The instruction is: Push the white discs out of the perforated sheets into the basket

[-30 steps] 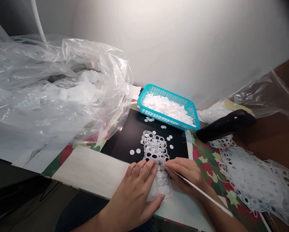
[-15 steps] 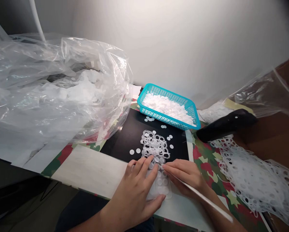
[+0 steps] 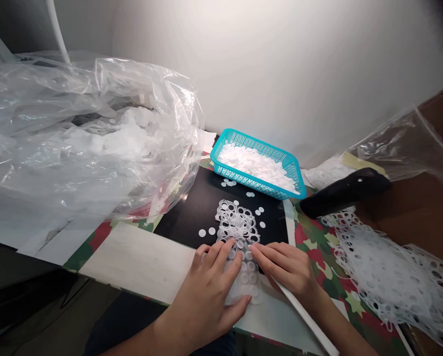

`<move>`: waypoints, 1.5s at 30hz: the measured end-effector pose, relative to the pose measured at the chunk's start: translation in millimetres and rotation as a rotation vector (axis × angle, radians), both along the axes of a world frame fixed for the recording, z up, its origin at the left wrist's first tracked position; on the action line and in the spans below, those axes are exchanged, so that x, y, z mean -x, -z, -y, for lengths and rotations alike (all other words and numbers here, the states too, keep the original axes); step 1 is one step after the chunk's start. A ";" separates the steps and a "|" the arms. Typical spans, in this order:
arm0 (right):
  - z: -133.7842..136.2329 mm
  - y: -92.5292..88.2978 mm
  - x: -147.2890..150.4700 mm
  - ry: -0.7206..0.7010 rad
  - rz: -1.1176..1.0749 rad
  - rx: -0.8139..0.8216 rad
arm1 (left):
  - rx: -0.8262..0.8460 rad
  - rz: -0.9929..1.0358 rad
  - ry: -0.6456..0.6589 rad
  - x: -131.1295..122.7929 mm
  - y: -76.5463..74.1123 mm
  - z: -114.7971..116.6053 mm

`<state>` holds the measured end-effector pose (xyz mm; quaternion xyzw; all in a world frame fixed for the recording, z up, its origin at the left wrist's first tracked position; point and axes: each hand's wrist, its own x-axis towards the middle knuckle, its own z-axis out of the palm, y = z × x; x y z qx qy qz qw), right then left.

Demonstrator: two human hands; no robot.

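Note:
A white punched strip (image 3: 238, 225) full of round holes lies on a black mat (image 3: 192, 210). Its near part still has white discs in it. My left hand (image 3: 206, 291) lies flat on that near part, fingers spread and pressing it down. My right hand (image 3: 286, 269) rests beside it, fingertips on the strip, and a thin white stick (image 3: 306, 316) runs back from under this hand along my wrist. Loose white discs (image 3: 205, 232) are scattered on the mat around the strip.
A teal basket (image 3: 257, 186) filled with white discs stands behind the mat. A big clear plastic bag (image 3: 80, 133) fills the left. A heap of emptied punched strips (image 3: 388, 277), a black tool (image 3: 340, 193) and another clear bag (image 3: 403, 148) lie at the right.
My right hand has shifted slightly left and forward on the strip, and the stick now lies lower along my wrist. The left hand has hardly moved.

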<state>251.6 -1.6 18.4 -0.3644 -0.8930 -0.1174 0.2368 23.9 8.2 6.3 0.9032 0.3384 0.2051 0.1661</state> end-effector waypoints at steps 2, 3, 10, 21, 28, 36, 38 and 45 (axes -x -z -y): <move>1.0 1.4 0.2 -0.025 -0.006 0.022 | -0.012 0.005 -0.006 0.6 -0.2 0.3; 1.5 1.6 0.8 -0.042 -0.003 0.042 | -0.017 0.007 -0.008 0.8 -0.4 0.5; 1.7 -0.4 5.2 -0.080 0.075 0.090 | 0.004 0.006 -0.005 1.2 -0.8 0.4; -1.9 -1.1 4.6 -0.010 0.082 0.030 | -0.002 0.012 -0.005 0.5 0.6 -0.4; -0.2 7.9 2.3 0.005 0.014 0.071 | -0.013 0.004 -0.011 -0.5 1.0 -0.8; -5.0 -1.0 11.7 0.005 -0.138 0.112 | -0.019 0.007 -0.009 -0.1 0.1 0.1; -7.3 -2.4 13.7 0.012 -0.155 0.133 | -0.023 0.009 -0.010 0.0 0.6 0.5; -9.2 -4.0 9.8 -0.021 -0.303 0.218 | -0.024 0.008 -0.019 0.1 1.6 -2.1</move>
